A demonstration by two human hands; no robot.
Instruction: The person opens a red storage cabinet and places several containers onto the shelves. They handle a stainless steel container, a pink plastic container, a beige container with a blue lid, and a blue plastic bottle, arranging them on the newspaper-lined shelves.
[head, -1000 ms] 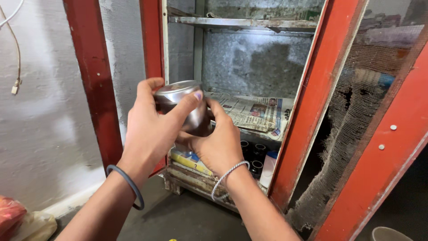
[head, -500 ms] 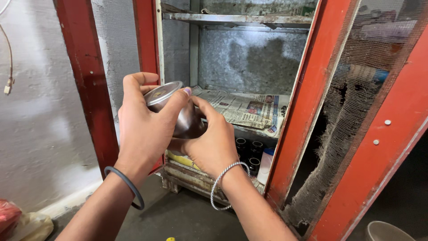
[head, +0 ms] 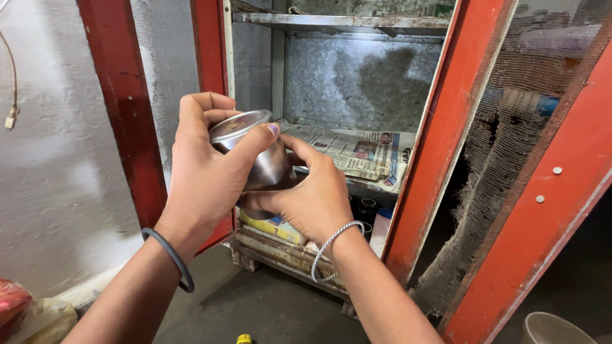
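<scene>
Two bare hands hold a small, round, shiny steel container point(head: 255, 153) in front of an open red-framed metal cupboard point(head: 408, 159). The left hand point(head: 207, 169) wraps over the container's flat steel lid point(head: 239, 124), fingers curled round its rim and thumb pressed against the side — a firm grasp. The right hand point(head: 312, 197) cups the container's body from below and behind, also clenched on it. A dark band point(head: 172, 258) circles the left wrist; a silver chain bracelet point(head: 331, 245) circles the right. Behind the hands, a sheet of newspaper point(head: 357, 153) lines the cupboard's middle shelf. To the right, the cupboard door — red frame with torn wire mesh point(head: 503, 185) — stands open.
</scene>
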